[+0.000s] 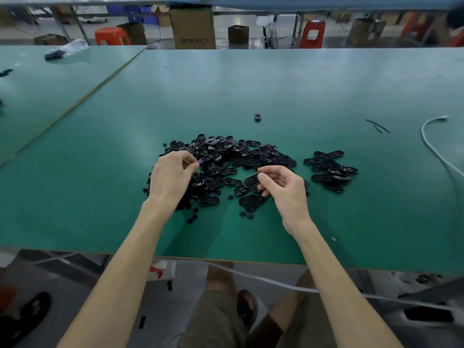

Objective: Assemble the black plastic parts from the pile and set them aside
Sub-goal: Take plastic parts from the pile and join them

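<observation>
Right hand (pixel 285 193) above pile (pixel 226 156); fingers (pixel 266 177) around part (pixel 251 180)

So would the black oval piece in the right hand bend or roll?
Probably stiff: the black oval piece looks unbent, pinched by the right hand. Likely light: a pinch holds it. Flat, so it should slide, not roll.

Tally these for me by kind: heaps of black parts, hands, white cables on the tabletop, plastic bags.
Heaps of black parts: 2 (main pile, smaller heap)
Hands: 2 (left hand; right hand gripping an oval part)
White cable: 1
Plastic bag: 1
Total: 6
</observation>
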